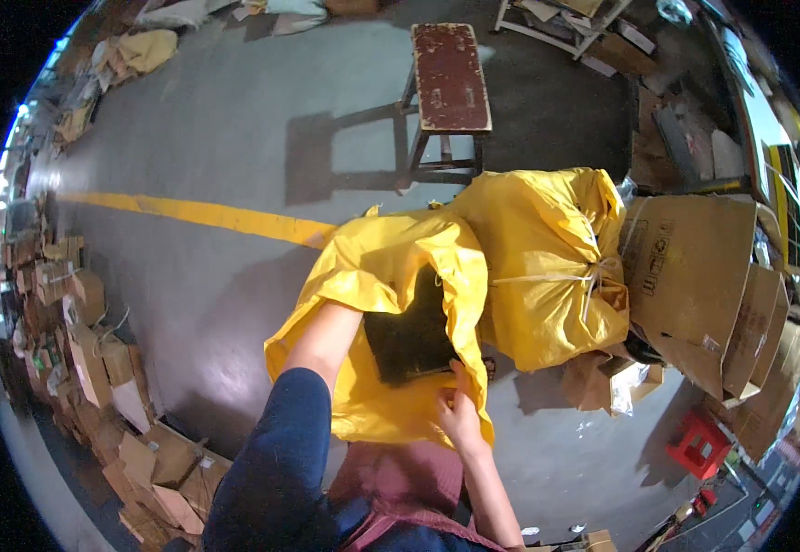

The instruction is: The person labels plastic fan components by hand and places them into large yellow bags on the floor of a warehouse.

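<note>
In front of me a yellow woven sack (372,405) stands with its mouth spread. My left forearm (325,342) reaches in past the rim, and the left hand is hidden inside the sack. A black, flat-looking thing (406,336) with a fairly straight lower edge shows in the mouth; its kind is unclear. At the near right side of the opening, my right hand (460,414) has its fingers bent against the sack's rim, close to the black thing's lower right corner. Touching this sack on the right is a second, full yellow sack (547,267), tied with white string.
Beyond the sacks stands a worn reddish-brown wooden bench (451,78). A large cardboard box (690,285) leans at the right, with a red plastic stool (699,444) nearer me. Cardboard boxes (92,363) are heaped along the left. A yellow line (198,213) crosses the grey floor.
</note>
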